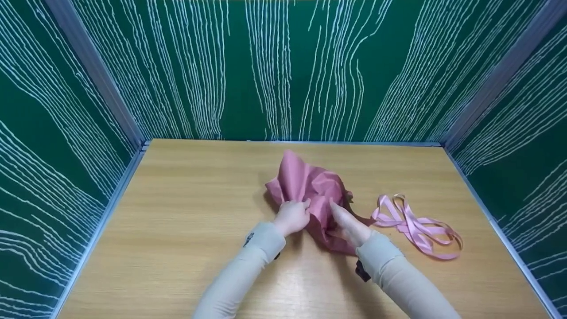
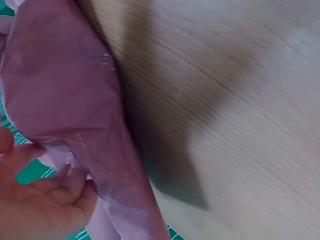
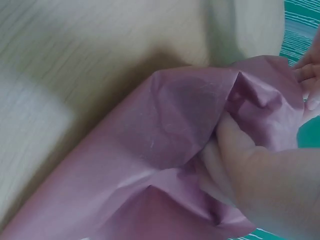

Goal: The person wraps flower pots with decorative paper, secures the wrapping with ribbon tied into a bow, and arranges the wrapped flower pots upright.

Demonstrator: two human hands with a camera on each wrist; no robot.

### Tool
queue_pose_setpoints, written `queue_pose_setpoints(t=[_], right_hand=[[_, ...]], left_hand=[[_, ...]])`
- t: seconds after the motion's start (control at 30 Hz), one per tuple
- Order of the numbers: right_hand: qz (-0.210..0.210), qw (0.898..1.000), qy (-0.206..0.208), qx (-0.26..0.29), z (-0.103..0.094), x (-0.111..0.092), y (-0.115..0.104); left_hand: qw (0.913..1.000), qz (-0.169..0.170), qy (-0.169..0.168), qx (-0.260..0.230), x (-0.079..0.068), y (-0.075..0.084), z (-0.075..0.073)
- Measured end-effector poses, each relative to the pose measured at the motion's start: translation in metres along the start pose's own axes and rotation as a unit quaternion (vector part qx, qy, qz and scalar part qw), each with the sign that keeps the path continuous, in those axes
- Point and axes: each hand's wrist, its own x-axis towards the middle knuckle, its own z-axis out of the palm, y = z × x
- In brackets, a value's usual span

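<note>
Evidently, both hands were at work on a crumpled sheet of pink wrapping paper [image 1: 325, 184], which stood bunched up a little right of the middle of the wooden surface [image 1: 190, 212], its tallest peak pointing toward the far edge. The left hand [image 1: 292, 217] was mostly closed, its fingers bent inward and gripping the near left part of the paper; in the left wrist view, the fingers were curled at the paper's edge. The right hand [image 1: 352, 225] was partly closed, its thumb laid long against the paper and its fingers tucked into a fold, so that it held the near right part; the ends of those fingers were hidden in the creases. Just beside the paper, toward the right edge of the surface, a pink satin ribbon [image 1: 415, 226] lay in loose, overlapping loops. A darker strip [image 1: 361, 218] ran from the paper's right side to the ribbon, and it could not be told to which of the two it belonged. Pale sleeves [image 1: 239, 274] covered the forearms, and a small black device [image 1: 362, 271] showed under the right cuff. Green panels [image 1: 305, 71] with wavy white lines rose beyond the far, left and right edges, and grey posts [image 1: 95, 71] stood at the far corners.
</note>
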Motion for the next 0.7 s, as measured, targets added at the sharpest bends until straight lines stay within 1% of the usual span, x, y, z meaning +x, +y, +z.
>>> queue_pose_setpoints(t=[0.07, 0.2, 0.33, 0.43, 0.57, 0.63, 0.7], right_hand=[[-0.01, 1.0, -0.004, -0.028, 0.001, 0.002, 0.001], [-0.02, 0.997, -0.017, -0.077, 0.002, 0.006, 0.003], [-0.015, 0.993, -0.017, -0.115, 0.007, 0.01, 0.001], [-0.006, 0.99, -0.003, -0.143, 0.011, 0.014, -0.001], [-0.005, 0.985, 0.008, -0.174, 0.017, 0.018, -0.003], [-0.012, 0.98, 0.016, -0.197, 0.019, 0.02, -0.004], [-0.029, 0.972, 0.024, -0.233, 0.02, 0.022, -0.004]], left_hand=[[0.9999, -0.001, 0.01, -0.01, -0.004, -0.002, -0.002], [0.9989, -0.011, 0.021, -0.041, -0.013, -0.003, -0.003], [0.9986, -0.014, 0.025, -0.044, -0.021, -0.002, -0.004], [0.9991, -0.022, 0.013, -0.035, -0.026, 0.0, -0.006], [0.998, -0.042, -0.008, -0.047, -0.032, 0.0, -0.009], [0.9972, -0.046, -0.013, -0.058, -0.034, 0.0, -0.01], [0.9969, -0.045, -0.016, -0.062, -0.036, -0.001, -0.011]])
